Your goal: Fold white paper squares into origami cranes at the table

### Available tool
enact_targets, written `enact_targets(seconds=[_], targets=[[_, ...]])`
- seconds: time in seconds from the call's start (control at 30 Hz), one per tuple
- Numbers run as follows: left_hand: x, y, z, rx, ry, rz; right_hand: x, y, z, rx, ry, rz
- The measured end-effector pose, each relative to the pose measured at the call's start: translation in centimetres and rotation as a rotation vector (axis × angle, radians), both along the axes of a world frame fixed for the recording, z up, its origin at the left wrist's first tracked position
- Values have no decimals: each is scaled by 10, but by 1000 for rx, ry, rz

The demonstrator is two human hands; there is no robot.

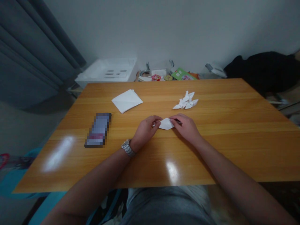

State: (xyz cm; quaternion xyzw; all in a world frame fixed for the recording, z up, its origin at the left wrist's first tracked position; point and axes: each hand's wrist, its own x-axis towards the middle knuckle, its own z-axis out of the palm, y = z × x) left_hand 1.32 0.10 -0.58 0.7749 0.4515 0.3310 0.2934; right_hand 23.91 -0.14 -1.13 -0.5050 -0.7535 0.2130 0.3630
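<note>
A small folded piece of white paper (pixel 166 124) is held between my two hands above the middle of the wooden table (pixel 150 162). My left hand (pixel 148 127) pinches its left end between thumb and fingers. On the other end, my right hand (pixel 185 125) has its thumb and fingertips closed. The paper looks flat, with pointed edges; its far side is partly hidden by my fingers. Just beyond my right hand sits a group of white origami birds (pixel 186 100). Past my left hand lies a stack of white paper sheets (pixel 127 100).
A blurred-out phone (pixel 98 130) lies at the left of the table. Behind the far edge are a white foam tray (pixel 112 70), a green book (pixel 182 74) and small packets. Black cloth (pixel 262 73) is heaped at the right, and a grey curtain (pixel 35 47) hangs left.
</note>
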Motion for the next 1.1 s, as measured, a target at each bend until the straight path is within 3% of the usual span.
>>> enact_targets(seconds=[0.3,0.43,0.6,0.87,1.1], targets=[[1,3,-6,202,318,-28,-5,6,-10,30,-167,5],[5,0,-1,313,496,-99,-6,5,-14,150,-286,-2],[14,-14,9,417,730,-206,-8,-3,-6,227,-545,31],[15,-19,5,427,768,-201,-12,-23,3,149,-706,121],[14,-20,6,460,766,-212,-8,-35,-6,84,-729,114]])
